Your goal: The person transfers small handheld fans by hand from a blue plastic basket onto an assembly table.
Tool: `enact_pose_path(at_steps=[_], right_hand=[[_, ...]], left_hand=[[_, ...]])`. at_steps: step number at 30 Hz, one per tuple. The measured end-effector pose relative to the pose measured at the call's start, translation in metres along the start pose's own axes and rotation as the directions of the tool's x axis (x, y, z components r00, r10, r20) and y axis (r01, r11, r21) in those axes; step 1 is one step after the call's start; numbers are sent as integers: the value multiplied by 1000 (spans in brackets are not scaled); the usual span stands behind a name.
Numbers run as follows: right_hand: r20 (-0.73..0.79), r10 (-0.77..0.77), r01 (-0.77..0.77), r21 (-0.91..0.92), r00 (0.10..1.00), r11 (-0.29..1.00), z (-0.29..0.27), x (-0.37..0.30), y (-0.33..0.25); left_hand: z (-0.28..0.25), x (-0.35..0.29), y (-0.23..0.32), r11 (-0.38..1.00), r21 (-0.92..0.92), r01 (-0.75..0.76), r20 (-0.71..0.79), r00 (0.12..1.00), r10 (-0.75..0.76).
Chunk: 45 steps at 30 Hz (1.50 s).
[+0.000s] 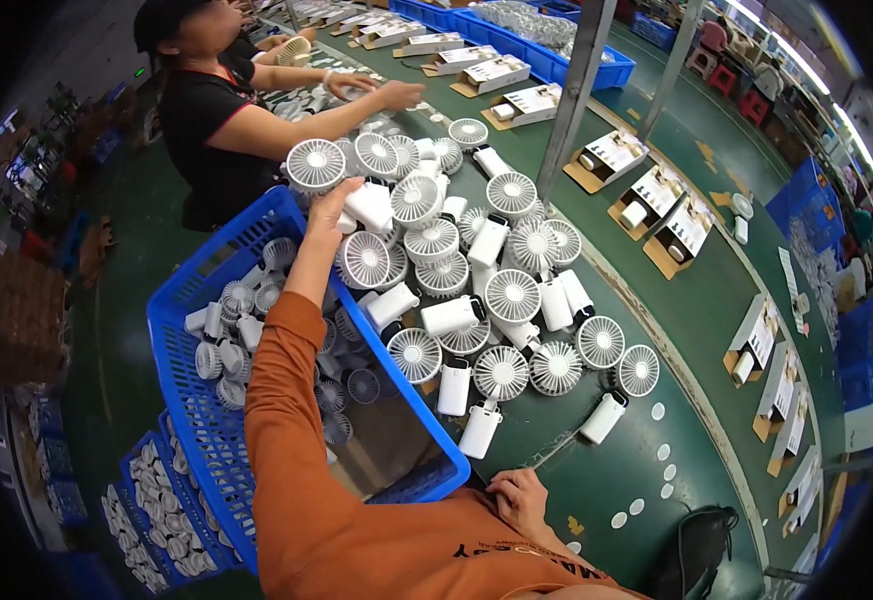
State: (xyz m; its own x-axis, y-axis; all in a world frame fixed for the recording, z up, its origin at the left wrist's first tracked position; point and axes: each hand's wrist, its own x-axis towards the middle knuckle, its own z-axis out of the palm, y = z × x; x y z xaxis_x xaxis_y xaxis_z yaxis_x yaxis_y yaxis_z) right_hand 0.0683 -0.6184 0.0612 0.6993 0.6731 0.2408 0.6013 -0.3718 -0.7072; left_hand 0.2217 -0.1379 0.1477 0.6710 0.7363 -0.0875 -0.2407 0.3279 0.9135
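Note:
My left hand (328, 212), at the end of an orange sleeve, stretches over the crate to the near-left edge of a pile of white handheld fans. Its fingers close around a handheld fan (316, 164) with a round grilled head; the hand hides most of the handle. Against the table edge in front of my body, my right hand (520, 497) is curled. A thin pale line runs from it toward a fan handle (604, 416); what the fingers hold is hidden. Under my left arm stands a blue plastic crate (196, 400), with several fans lying inside.
Across the green table (636, 480) is a line of open printed boxes (611, 158). A metal post (574, 95) rises behind the pile. At the far left a co-worker (218, 110) reaches over the table. A black object (701, 550) lies near right; filled blue crates (171, 505) stand lower left.

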Motion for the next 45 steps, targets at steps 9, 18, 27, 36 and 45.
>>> enact_pose_path(at_steps=[9, 18, 27, 36, 45], right_hand=[[53, 1, -1, -18, 999, 1000, -5, -6, 3], [63, 54, -50, -58, 997, 997, -4, -7, -2], [142, 48, -47, -11, 989, 999, -8, -9, 4], [148, 63, -62, -7, 987, 998, -4, -20, 8], [155, -18, 2, 102, 988, 995, 2, -21, 11]], left_hand=[[-59, 111, -53, 686, 712, -152, -79, 953, 293], [14, 63, -33, 409, 910, -63, -131, 894, 428], [10, 99, -52, 55, 998, 15, -42, 838, 544], [13, 161, -61, -55, 994, -98, 111, 799, 591], [-94, 268, -64, -21, 973, -229, 214, 870, 443]])
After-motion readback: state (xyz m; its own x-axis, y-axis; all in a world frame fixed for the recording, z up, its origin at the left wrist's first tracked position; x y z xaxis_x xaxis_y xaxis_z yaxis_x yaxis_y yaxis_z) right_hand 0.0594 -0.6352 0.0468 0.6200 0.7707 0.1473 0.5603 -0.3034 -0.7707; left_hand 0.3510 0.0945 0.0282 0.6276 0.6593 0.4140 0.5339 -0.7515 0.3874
